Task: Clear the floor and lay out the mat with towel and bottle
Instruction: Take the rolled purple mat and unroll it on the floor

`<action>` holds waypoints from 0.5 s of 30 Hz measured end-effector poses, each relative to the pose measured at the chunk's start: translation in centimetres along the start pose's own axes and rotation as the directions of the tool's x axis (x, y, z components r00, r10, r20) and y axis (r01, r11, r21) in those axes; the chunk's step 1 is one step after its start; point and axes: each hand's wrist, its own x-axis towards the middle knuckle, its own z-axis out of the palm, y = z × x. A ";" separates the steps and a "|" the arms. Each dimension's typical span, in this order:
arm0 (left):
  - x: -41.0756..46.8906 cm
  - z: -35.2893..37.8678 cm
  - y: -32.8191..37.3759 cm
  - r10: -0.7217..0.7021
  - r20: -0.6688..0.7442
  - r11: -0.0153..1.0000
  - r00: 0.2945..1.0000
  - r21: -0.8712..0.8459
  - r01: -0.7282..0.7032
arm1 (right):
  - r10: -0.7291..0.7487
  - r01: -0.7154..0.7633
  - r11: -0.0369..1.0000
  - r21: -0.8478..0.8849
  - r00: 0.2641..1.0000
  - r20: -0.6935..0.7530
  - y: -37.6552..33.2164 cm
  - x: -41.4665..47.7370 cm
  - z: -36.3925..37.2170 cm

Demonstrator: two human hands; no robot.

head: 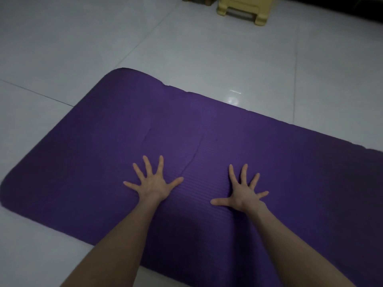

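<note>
Purple ribbed foam is what we've got under both palms right now. Our left hand (pixel 153 184) and right hand (pixel 244 193) are both spread wide, fingers splayed and pressed flat on the mat (pixel 290 162), holding nothing. Best guess is we're pushing the foam down so it lies flat, since a curved crease (pixel 192 156) runs up between the two hands and there's a shorter one further up to the left. Foam like this likes to curl back, so flat open palms make more sense than pinching it.

The mat itself is unrolled on the white tiled floor (pixel 62 48), rounded end off to the left, the other end running out of view on the right. No logo or print on it that we can make out.

Further back, a pale yellow plastic stool (pixel 242 11) sits well apart from the mat, next to something dark we can't identify. No towel or bottle in sight yet, so that part looks undone.
</note>
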 end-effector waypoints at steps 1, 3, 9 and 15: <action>-0.1 -0.1 0.0 -0.004 0.002 1.000 1.000 0.001 0.004 | -0.005 0.005 1.000 0.001 1.000 0.004 0.0 0.0 0.0; -0.4 -0.1 -0.1 -0.013 -0.007 1.000 1.000 -0.004 0.013 | -0.022 0.022 1.000 -0.007 1.000 -0.003 -0.1 0.2 0.1; -1.2 -0.2 0.5 -0.047 -0.008 0.999 0.999 0.000 0.047 | -0.040 0.040 0.999 -0.008 0.999 0.003 0.4 0.1 -0.2; -3.2 -0.1 2.4 -0.105 0.024 0.994 0.994 -0.021 0.105 | -0.065 0.066 0.998 0.013 0.996 -0.058 5.3 -2.0 0.5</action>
